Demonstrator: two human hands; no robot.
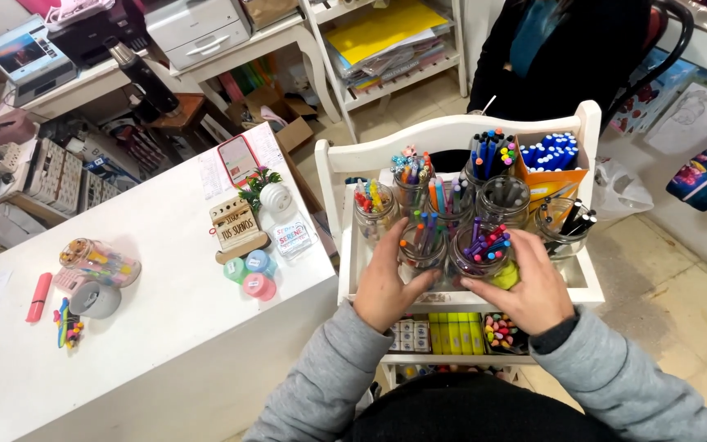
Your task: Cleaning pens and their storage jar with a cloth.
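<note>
My left hand [386, 282] wraps around a clear glass jar of coloured pens [421, 241] on the top shelf of a white cart [452, 131]. Beside it, my right hand [529, 286] grips a second glass jar of coloured pens [484, 245]. Both jars stand at the front of the shelf, side by side. Behind them stand several more jars of pens and markers [505, 196], and an orange box of blue pens [551, 164]. Grey sleeves cover both my arms.
A white table [149, 327] stands to the left with a tipped jar of pens [100, 262], a pink eraser-like bar [38, 296], small round tubs [251, 274] and a wooden sign [235, 223]. A person in dark clothes [558, 49] sits behind the cart. Lower cart shelves hold yellow boxes [452, 331].
</note>
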